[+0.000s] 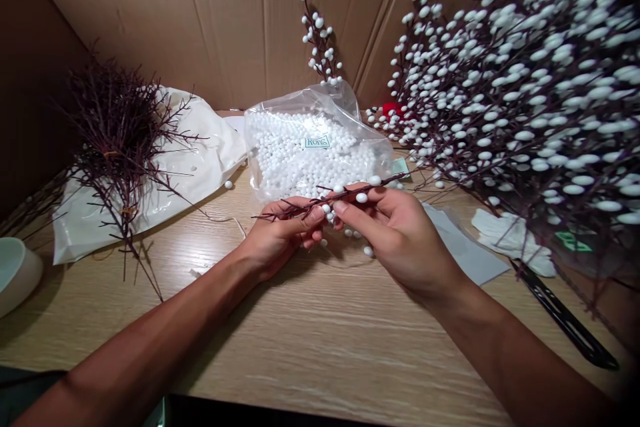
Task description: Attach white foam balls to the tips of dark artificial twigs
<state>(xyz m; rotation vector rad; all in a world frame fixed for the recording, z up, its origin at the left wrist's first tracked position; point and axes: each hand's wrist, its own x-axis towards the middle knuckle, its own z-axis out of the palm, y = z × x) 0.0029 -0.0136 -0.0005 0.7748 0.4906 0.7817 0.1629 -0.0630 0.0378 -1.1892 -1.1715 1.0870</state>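
Note:
A dark brown twig branch [320,203] lies across both hands, with several white berries on its twigs. My left hand [283,230] is closed around its left part, thumb and fingertips pressed near a berry. My right hand [395,230] pinches the branch right of centre, its thumb beside the white berries [329,213]. The two thumbs are close together. Just beyond the hands stands a clear bag [320,147] full of white foam balls. A few loose berries [369,251] show below the right hand.
Bare brown twigs [117,127] lie on a white plastic bag [200,147] at left. Berried branches [525,80] fill the right. A black knife [565,313], white cloth [515,237] and paper [463,247] lie right; a white bowl [17,277] sits far left.

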